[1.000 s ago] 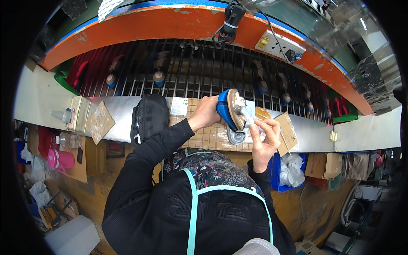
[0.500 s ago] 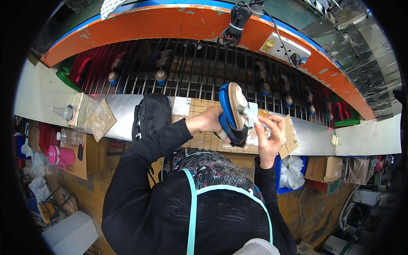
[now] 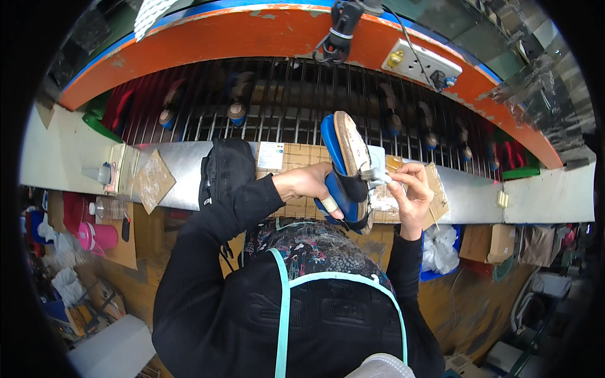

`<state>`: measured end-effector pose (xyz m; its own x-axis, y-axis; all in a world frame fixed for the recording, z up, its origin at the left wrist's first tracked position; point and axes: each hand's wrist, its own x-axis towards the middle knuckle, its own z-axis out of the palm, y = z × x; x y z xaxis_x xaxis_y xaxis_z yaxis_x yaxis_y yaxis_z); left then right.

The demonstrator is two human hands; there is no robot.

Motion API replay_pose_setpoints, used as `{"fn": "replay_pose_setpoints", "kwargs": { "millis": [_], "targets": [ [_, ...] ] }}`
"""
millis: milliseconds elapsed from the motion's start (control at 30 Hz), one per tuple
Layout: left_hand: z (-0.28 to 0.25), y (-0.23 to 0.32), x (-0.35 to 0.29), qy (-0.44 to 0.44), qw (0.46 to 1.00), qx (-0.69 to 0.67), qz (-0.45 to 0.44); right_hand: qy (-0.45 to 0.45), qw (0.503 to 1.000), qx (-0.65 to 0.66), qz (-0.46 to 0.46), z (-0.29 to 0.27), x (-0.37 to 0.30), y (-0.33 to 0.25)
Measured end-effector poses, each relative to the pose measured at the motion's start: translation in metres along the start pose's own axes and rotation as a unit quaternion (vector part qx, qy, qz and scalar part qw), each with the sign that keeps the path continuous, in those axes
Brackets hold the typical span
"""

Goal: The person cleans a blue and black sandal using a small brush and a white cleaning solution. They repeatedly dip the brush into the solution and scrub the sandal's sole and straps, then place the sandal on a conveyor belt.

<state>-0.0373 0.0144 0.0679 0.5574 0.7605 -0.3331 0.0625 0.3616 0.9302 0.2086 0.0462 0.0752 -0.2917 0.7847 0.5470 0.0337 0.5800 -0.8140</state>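
My left hand (image 3: 307, 181) grips a sandal (image 3: 351, 142) with black straps and a tan underside, fitted on a blue shoe last (image 3: 330, 135). The toe or heel end points away from me, and the tan side faces right. In my right hand (image 3: 413, 194), thumb and fingers pinch a small grey-white piece (image 3: 376, 176) against the sandal's right side; whether it is a cloth or a tool I cannot tell. Below the hands lies a cardboard sheet (image 3: 296, 157) on the metal bench. A black bag-like item (image 3: 228, 169) sits left of my left hand.
Beyond the bench, a rack of metal bars (image 3: 277, 120) carries several shoes on lasts under an orange beam (image 3: 233, 34) with a socket strip (image 3: 421, 63). A smeared board (image 3: 153, 181) lies left. Below stand a pink bucket (image 3: 101, 236) and a carton (image 3: 482, 242).
The sandal has turned slightly, showing more of its black strap. My right hand has moved a little right and down, still pinching the grey-white piece at the sandal.
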Motion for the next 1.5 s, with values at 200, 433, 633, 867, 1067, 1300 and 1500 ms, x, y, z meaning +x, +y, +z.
{"fn": "replay_pose_setpoints", "kwargs": {
  "millis": [200,433,633,867,1067,1300,1500],
  "targets": [
    [-0.006,-0.016,-0.015,0.112,0.989,0.075,0.060,0.102,0.929,-0.058,0.351,-0.044,-0.085,0.049],
    [-0.018,-0.054,-0.029,0.166,0.892,-0.362,0.215,0.053,0.835,-0.453,0.307,-0.020,-0.157,0.088],
    [-0.026,-0.061,-0.022,0.151,0.789,-0.524,0.283,0.036,0.813,-0.543,0.209,-0.004,-0.155,0.107],
    [-0.035,-0.044,-0.027,-0.022,0.836,-0.457,0.302,0.043,0.834,-0.447,0.320,-0.012,-0.165,0.111],
    [-0.029,-0.062,-0.025,0.157,0.817,-0.484,0.270,0.104,0.840,-0.058,0.529,-0.026,-0.187,0.129],
    [-0.030,-0.072,-0.002,0.263,0.881,-0.379,0.106,0.150,0.921,-0.107,0.344,-0.014,-0.137,0.088],
    [-0.012,-0.042,0.019,0.163,0.927,-0.277,0.195,0.178,0.948,-0.263,0.028,-0.003,-0.030,-0.021]
  ]
}}
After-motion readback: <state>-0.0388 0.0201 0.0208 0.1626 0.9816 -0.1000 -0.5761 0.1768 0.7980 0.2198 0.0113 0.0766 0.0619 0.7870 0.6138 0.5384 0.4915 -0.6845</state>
